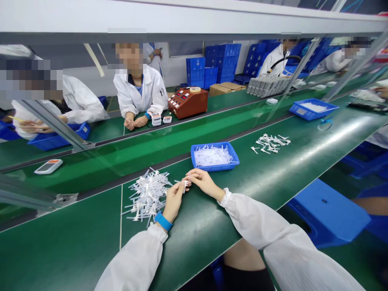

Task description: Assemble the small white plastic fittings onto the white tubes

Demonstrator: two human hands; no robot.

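My left hand [174,200] and my right hand [203,180] meet over the green work surface [212,226]. Both pinch one small white plastic part [184,184] between their fingertips. A loose pile of the same white plastic parts [148,195] lies just left of my left hand. A blue tray [215,156] holding more white parts sits just beyond my right hand. I wear white sleeves and a blue wristband [163,221] on the left wrist.
A smaller heap of white parts [270,143] lies to the right, with a second blue tray [313,109] beyond. Across the green belt sit several white-coated people, a red-brown box device [188,103] and stacked blue crates [218,64]. A blue stool [329,212] stands at my right.
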